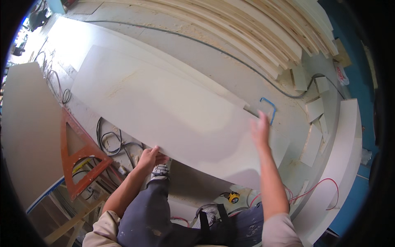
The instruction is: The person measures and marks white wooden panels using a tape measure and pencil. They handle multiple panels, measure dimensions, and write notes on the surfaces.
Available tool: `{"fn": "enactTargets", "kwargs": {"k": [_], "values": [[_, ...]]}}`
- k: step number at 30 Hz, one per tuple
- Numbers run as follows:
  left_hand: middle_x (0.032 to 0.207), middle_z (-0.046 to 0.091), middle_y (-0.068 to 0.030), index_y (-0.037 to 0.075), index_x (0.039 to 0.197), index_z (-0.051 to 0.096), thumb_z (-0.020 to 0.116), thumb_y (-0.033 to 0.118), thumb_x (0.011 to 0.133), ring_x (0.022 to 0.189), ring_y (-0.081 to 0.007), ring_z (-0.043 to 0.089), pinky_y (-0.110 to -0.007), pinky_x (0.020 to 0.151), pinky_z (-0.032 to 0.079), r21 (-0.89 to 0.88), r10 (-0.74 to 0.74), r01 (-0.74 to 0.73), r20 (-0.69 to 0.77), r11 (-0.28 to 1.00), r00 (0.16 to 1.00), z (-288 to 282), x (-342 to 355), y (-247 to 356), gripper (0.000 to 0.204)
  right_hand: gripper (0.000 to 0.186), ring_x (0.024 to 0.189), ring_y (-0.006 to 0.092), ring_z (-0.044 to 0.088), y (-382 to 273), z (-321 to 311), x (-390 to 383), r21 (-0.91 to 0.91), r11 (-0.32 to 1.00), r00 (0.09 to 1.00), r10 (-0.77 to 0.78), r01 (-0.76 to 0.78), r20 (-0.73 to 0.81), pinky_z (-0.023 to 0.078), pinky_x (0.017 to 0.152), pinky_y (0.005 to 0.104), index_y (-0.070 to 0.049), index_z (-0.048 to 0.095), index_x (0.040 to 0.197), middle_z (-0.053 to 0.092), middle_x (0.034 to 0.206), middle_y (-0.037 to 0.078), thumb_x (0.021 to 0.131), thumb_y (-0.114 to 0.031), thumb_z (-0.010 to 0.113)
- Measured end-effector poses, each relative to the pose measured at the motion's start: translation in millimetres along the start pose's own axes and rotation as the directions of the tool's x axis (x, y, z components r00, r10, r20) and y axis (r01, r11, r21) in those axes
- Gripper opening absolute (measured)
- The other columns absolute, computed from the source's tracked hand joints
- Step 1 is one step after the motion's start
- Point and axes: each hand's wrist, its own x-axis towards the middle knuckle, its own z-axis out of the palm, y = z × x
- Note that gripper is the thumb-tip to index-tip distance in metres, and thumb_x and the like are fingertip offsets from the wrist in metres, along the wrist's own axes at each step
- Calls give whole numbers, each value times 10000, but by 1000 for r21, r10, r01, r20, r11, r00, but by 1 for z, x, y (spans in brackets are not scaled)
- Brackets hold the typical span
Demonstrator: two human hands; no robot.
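Pinching the panel [164,107] at its near long edge, the left grip [153,158] has its thumb on top, fingers curled at the rim and partly hidden. Panel lies ahead of the person, overlapping a second board [74,43]; long axis runs aslant, far left to near right. Relation that counts: the two grips stand at opposite long edges. Right grip [260,129] is by the far edge and nearer the right end; blurred, fingers look spread, nothing seen in them. Cannot tell whether it touches the panel. Most of the length stretches left and away from both grips, so the weight likely sits that way. Blue rod [271,108], bent at one end, just beyond the right grip; orange frame [78,186] to the left of the left one.
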Motion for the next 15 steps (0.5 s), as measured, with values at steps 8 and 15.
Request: {"fn": "enactTargets", "kwargs": {"k": [8,15], "values": [[1237,598,-247,-142,1297,452,334,275,1086,1091,-330,652,-419,937,562,-105,-175,201,218,974,960,60,-10,-34,482,322,1051,363,596,-84,60,66,-86,994,919,101,-74,381,486,904,432,-47,631,1118,607,1102,171,928,-305,654],[1244,601,-252,-125,1312,443,326,292,1091,1104,-326,651,-417,938,558,-90,-222,239,170,967,960,69,-9,-25,486,253,980,365,605,-75,71,73,-101,992,931,103,-72,351,491,846,451,-71,639,1005,611,1029,147,925,-310,658]]}}
